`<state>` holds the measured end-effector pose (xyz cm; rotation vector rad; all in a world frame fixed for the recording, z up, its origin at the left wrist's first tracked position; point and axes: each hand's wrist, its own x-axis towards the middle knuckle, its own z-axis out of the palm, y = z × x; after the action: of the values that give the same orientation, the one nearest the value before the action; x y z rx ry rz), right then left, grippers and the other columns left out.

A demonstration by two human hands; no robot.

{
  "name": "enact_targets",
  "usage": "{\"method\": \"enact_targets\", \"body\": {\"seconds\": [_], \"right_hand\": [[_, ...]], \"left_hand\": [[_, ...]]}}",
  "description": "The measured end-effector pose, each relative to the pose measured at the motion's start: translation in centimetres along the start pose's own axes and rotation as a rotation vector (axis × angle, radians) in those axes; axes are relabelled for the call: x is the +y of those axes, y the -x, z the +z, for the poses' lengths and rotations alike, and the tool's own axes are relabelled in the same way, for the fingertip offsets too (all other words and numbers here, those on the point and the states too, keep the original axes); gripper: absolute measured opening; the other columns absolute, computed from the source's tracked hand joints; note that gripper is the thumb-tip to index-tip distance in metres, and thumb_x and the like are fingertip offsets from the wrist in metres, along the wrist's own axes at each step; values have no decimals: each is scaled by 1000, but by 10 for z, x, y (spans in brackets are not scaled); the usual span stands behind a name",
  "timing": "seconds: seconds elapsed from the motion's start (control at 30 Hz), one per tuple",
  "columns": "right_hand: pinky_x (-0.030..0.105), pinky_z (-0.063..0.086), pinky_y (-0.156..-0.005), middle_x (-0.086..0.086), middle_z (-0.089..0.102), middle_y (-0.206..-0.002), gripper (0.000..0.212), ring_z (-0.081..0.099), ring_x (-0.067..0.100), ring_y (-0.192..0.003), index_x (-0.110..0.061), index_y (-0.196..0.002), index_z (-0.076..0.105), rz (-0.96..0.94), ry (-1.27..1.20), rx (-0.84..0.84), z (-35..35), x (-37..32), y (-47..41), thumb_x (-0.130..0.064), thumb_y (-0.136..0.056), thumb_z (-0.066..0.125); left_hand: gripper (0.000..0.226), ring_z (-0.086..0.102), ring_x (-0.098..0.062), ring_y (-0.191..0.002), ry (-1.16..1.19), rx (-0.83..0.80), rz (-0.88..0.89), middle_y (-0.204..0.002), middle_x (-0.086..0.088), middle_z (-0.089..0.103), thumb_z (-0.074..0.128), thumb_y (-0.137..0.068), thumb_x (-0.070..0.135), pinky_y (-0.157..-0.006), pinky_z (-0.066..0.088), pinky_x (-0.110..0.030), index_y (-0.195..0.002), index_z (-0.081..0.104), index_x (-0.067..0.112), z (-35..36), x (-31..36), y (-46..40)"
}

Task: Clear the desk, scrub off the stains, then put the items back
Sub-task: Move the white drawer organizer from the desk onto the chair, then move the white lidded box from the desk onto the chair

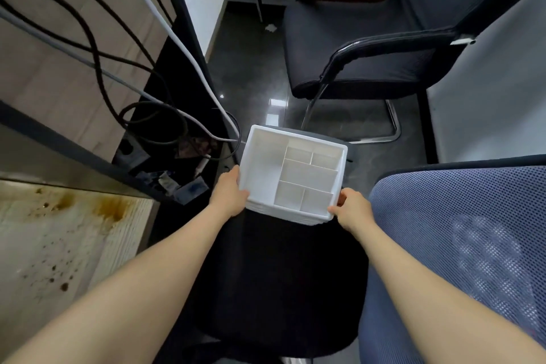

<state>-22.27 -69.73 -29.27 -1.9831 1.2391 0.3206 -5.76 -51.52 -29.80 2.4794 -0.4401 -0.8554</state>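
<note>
A white plastic organizer tray point(263, 162) with several empty compartments sits at the far end of a black chair seat point(280, 275) in the middle of the view. My left hand point(229, 193) grips its near left corner and my right hand point(353, 208) grips its near right corner. The pale wooden desk point(44, 245) lies at the lower left, its top marked with brown stains point(112, 208) and scattered dark specks.
Black and grey cables point(124, 68) hang down behind the desk to a power strip point(177, 183) on the floor. A blue mesh chair back point(458, 245) stands at the right. A second black armchair point(369, 47) stands farther away on the dark floor.
</note>
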Motion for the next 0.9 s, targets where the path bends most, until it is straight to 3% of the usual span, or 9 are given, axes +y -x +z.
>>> {"method": "enact_targets", "body": {"seconds": [0.1, 0.27, 0.43, 0.57, 0.8, 0.9], "right_hand": [[25, 37, -72, 10, 59, -121, 34, 56, 24, -100, -9, -122, 55, -41, 0, -3, -10, -6, 23, -8, -88, 61], [31, 41, -89, 13, 52, -132, 47, 51, 29, -118, -10, -135, 46, -180, 67, 3, -18, -33, 83, -13, -90, 60], [33, 39, -96, 12, 54, -128, 42, 51, 28, -117, -7, -130, 49, -438, 112, -64, 2, -100, 157, -16, -91, 60], [33, 44, -87, 8, 60, -106, 34, 54, 25, -103, -5, -121, 54, -647, 148, -132, 35, -164, 224, -18, -90, 61], [30, 46, -77, 4, 56, -107, 37, 55, 21, -95, -10, -126, 50, -845, 219, -314, 126, -263, 346, -26, -93, 58], [31, 49, -84, 5, 57, -113, 34, 56, 21, -99, -12, -124, 52, -859, 193, -364, 170, -295, 388, -23, -93, 59]], "left_hand": [[63, 41, -29, -130, 49, 55, -58, -148, -11, 32, 56, -91, 13, -100, 38, -36, -147, 27, 13, -8, 5, 32], [47, 50, -22, -117, 182, 187, -49, -131, -9, 49, 59, -91, 18, -95, 38, -29, -135, 44, 12, -32, -1, 118], [38, 53, -23, -111, 356, 321, -119, -126, -7, 52, 56, -93, 15, -94, 44, -34, -130, 47, 10, -80, -37, 206], [33, 56, -27, -107, 423, 541, -191, -122, -13, 55, 56, -92, 11, -94, 44, -33, -124, 52, 6, -133, -86, 273], [32, 54, -25, -110, 488, 825, -356, -122, -12, 57, 55, -92, 11, -84, 39, -25, -124, 55, 5, -212, -198, 375], [31, 53, -21, -106, 534, 895, -422, -123, -11, 56, 53, -94, 11, -84, 40, -26, -124, 55, 5, -236, -249, 409]]}}
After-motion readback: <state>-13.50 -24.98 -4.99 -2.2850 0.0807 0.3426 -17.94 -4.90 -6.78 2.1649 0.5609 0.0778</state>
